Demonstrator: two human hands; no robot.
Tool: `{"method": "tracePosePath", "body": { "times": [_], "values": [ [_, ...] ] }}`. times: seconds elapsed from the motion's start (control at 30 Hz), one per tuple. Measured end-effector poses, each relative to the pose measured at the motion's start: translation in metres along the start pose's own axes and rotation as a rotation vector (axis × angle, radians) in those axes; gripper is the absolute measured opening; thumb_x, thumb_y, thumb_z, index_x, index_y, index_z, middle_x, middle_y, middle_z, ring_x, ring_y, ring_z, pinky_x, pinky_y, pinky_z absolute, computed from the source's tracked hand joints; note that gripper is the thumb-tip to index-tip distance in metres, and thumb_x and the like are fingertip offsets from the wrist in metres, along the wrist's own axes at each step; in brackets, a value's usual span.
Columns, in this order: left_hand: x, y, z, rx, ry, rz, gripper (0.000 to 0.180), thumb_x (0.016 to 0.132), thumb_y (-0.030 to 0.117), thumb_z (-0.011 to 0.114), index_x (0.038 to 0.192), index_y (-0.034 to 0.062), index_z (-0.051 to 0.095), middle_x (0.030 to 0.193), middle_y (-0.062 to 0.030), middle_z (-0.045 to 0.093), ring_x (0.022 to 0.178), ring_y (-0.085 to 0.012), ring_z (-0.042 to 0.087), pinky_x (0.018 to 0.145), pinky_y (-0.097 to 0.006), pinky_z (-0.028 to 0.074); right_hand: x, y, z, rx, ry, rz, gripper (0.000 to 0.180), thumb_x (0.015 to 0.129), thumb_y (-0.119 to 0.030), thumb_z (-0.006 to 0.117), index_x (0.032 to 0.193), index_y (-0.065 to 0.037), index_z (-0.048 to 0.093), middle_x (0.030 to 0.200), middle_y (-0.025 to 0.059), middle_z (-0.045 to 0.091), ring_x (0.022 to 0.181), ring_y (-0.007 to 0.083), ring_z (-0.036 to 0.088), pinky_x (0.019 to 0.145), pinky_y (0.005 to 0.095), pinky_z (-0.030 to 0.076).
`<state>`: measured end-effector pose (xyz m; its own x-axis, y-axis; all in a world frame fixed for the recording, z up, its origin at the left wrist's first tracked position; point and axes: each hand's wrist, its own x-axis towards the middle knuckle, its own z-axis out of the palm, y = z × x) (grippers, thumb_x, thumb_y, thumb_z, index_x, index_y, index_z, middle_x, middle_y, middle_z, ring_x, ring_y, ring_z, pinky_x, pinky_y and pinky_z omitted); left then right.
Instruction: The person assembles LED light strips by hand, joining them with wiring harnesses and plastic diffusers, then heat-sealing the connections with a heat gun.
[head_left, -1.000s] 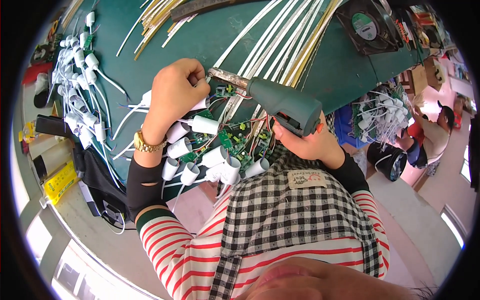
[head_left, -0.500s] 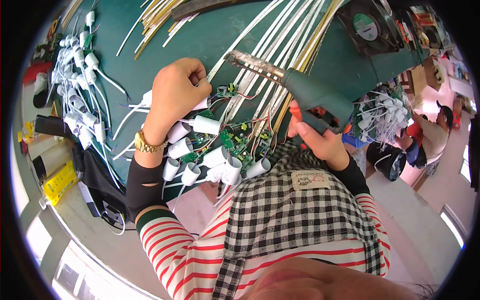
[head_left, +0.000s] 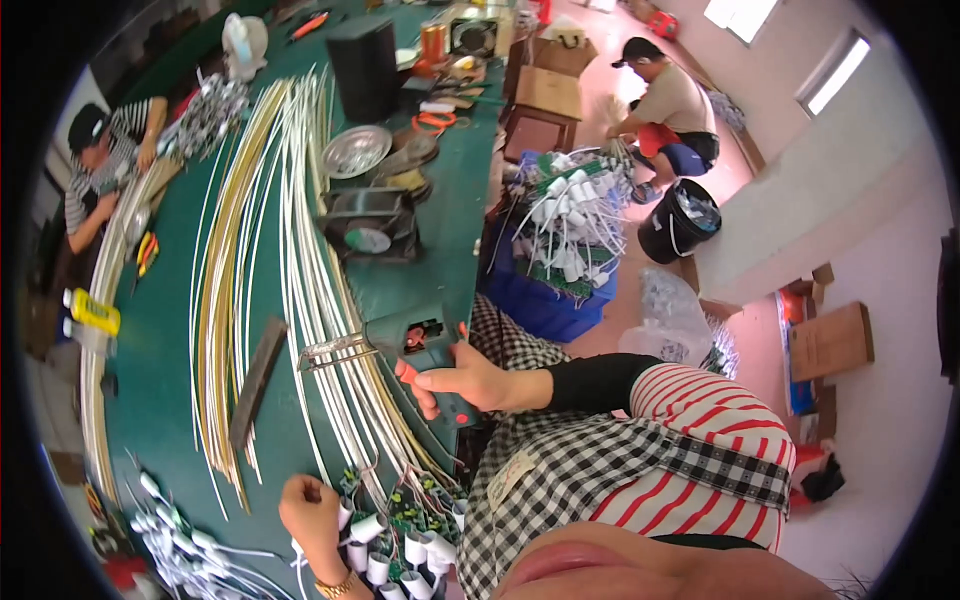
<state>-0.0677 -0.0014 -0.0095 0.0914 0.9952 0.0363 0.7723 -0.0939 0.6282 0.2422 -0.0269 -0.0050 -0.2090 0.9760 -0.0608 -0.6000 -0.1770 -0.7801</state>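
My right hand (head_left: 475,380) is wrapped round a dark green soldering gun (head_left: 388,335) with an orange-red trigger. Its metal tip points left, over a fan of long thin white strips (head_left: 300,270). Lower down, my left hand (head_left: 310,515) has its fingers curled together; what they hold, if anything, is hidden. Right beside it lie white cylindrical lamp caps (head_left: 366,528) and small green circuit boards (head_left: 408,512), wired to the strips' near ends.
A dark bar (head_left: 257,385) lies across yellowish strips. Beyond are a square fan (head_left: 372,225) and a metal dish (head_left: 357,150). More caps (head_left: 185,550) lie lower left. A blue crate (head_left: 545,310) and black bucket (head_left: 680,220) stand right. Two people work at far left and far right.
The view has swung to the right, so more of the table and room shows. The soldering gun stays in my right hand; my left hand stays curled near the caps.
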Motion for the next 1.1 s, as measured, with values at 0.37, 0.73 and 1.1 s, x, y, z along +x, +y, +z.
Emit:
{"method": "tracePosePath", "body": {
  "times": [0.37,0.73,1.1],
  "values": [
    [0.007,-0.009,-0.001,0.026,-0.02,-0.016,0.006,0.067,0.001,0.06,0.065,0.0009,0.054,0.054,-0.0039,0.05,0.048,-0.0126,0.048,0.049,-0.027,0.04,0.028,0.003,-0.016,-0.102,0.005,-0.183,0.029,0.087,-0.017,0.058,0.108,0.001,0.05,0.074,0.0058,0.055,0.065,0.0159,0.057,0.061,0.0327,0.048],
    [0.005,-0.001,0.0,0.007,-0.016,-0.042,0.005,0.069,0.003,0.061,0.067,0.002,0.056,0.054,-0.0037,0.052,0.049,-0.0115,0.049,0.049,-0.027,0.04,0.03,0.01,-0.023,-0.055,0.034,-0.207,0.029,0.086,-0.016,0.058,0.11,0.001,0.051,0.075,0.0066,0.056,0.064,0.0167,0.056,0.061,0.0331,0.048],
    [0.004,-0.002,-0.002,-0.009,-0.017,-0.013,0.005,0.068,0.003,0.061,0.067,0.0027,0.057,0.054,-0.0041,0.053,0.048,-0.0122,0.049,0.049,-0.027,0.041,0.028,0.011,-0.028,-0.022,0.01,-0.196,0.031,0.087,-0.018,0.058,0.11,0.0,0.051,0.075,0.0063,0.056,0.064,0.0172,0.057,0.062,0.0331,0.048]
  ]
}}
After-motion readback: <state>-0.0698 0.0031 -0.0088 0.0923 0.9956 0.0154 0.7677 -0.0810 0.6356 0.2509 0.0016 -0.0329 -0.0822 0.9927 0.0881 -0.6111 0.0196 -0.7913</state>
